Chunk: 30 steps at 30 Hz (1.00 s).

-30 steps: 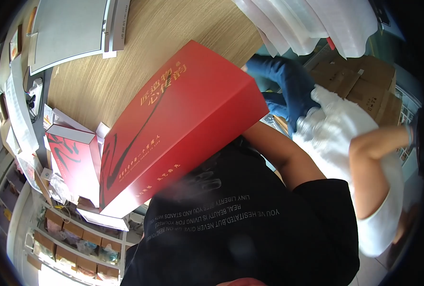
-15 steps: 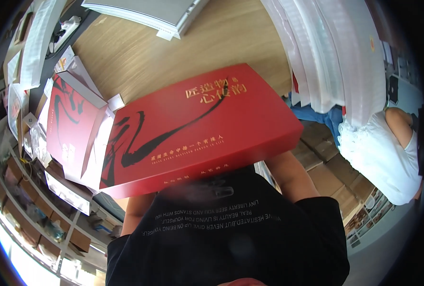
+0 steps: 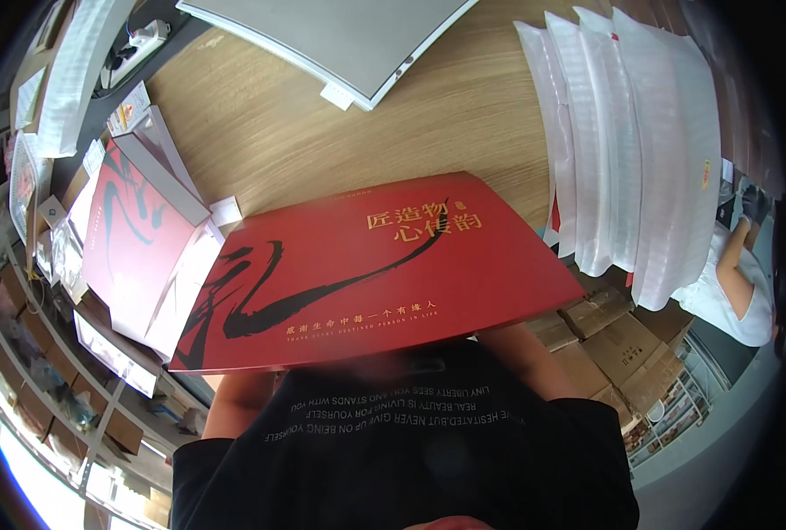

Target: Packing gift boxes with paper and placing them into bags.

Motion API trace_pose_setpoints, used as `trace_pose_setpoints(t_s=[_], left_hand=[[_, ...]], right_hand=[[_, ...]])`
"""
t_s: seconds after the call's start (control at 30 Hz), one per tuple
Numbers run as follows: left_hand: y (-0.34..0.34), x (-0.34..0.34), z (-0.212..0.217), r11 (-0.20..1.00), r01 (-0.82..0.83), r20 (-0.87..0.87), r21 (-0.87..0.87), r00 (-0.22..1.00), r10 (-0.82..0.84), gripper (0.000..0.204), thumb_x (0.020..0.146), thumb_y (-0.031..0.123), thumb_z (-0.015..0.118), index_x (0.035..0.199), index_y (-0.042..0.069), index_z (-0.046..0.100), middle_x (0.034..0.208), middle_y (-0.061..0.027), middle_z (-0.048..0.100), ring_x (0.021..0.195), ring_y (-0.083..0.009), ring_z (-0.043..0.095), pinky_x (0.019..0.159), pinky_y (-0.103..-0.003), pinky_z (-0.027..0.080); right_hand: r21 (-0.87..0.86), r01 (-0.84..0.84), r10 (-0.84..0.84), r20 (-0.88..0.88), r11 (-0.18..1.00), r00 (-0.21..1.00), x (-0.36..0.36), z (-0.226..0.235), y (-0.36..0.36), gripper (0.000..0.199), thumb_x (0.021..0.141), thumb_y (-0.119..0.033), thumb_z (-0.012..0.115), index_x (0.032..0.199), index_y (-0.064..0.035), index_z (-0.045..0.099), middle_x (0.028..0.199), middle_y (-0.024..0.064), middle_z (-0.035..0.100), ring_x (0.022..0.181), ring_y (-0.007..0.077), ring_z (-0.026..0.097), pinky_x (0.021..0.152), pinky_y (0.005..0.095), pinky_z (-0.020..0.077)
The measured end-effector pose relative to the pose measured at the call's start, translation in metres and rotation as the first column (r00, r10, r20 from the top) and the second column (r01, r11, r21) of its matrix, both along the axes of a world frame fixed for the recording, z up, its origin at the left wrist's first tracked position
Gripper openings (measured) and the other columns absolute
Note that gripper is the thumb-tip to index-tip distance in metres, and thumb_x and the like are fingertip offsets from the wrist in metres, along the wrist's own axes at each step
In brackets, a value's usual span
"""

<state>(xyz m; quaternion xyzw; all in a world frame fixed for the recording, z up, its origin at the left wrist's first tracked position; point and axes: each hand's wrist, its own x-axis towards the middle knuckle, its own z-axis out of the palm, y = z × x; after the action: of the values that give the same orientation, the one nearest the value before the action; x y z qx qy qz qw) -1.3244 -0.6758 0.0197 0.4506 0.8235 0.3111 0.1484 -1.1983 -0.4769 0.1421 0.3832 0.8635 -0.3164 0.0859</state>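
Both hands hidden: left forearm point(image 3: 236, 405) and right forearm point(image 3: 531, 360) run up behind the near edge of the red box point(image 3: 349, 274), so grip and finger positions can't be read. Box underside also out of sight; can't tell if it touches the table point(image 3: 463, 115). Grey panel point(image 3: 349, 40) cut off by the top edge. Black shirt point(image 3: 410, 477) cut by the bottom edge. Red bits by the plastic bags point(image 3: 662, 150) too small to identify. Cardboard boxes point(image 3: 622, 353) partly covered by red box and bags. Co-worker point(image 3: 729, 291) only partly visible near the dark rim; gloved hand small, action unclear. Shelf point(image 3: 83, 415) contents too small to tell.
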Motion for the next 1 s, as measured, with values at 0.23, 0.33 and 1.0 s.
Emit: trace_pose_setpoints(t_s=[0.23, 0.33, 1.0], left_hand=[[-0.006, 0.032, 0.029, 0.999, -0.042, -0.018, 0.022, 0.999, 0.042, 0.034, 0.082, 0.013, 0.050, 0.115, 0.003, 0.050, 0.116, -0.0157, 0.050, 0.106, -0.0313, 0.050, 0.089, -0.040, 0.043], [-0.012, 0.022, 0.038, 0.994, -0.101, -0.085, 0.028, 0.991, 0.103, 0.033, 0.081, 0.012, 0.050, 0.113, 0.003, 0.051, 0.115, -0.0154, 0.051, 0.105, -0.0311, 0.051, 0.088, -0.040, 0.043], [-0.207, 0.082, 0.098, 0.754, -0.656, -0.237, 0.020, 0.730, 0.641, 0.028, 0.079, 0.006, 0.051, 0.106, 0.005, 0.057, 0.107, -0.0137, 0.057, 0.098, -0.0301, 0.056, 0.083, -0.039, 0.047]], right_hand=[[-0.011, 0.105, -0.105, 0.046, 0.994, 0.993, -0.009, 0.023, 0.000, 0.049, 0.084, -0.029, 0.058, 0.122, -0.0007, 0.048, 0.126, 0.0169, 0.046, 0.115, 0.0271, 0.046, 0.096, 0.0367, 0.0387], [-0.032, 0.105, -0.104, 0.009, 0.994, 0.994, 0.010, 0.037, -0.002, 0.048, 0.084, -0.029, 0.059, 0.122, -0.0009, 0.049, 0.125, 0.0164, 0.047, 0.114, 0.0265, 0.047, 0.096, 0.0363, 0.0392], [-0.213, -0.118, 0.147, 0.121, 0.970, 0.982, 0.045, 0.092, -0.031, 0.042, 0.085, -0.028, 0.060, 0.118, -0.0028, 0.055, 0.119, 0.0131, 0.056, 0.108, 0.0225, 0.054, 0.092, 0.0333, 0.0428]])
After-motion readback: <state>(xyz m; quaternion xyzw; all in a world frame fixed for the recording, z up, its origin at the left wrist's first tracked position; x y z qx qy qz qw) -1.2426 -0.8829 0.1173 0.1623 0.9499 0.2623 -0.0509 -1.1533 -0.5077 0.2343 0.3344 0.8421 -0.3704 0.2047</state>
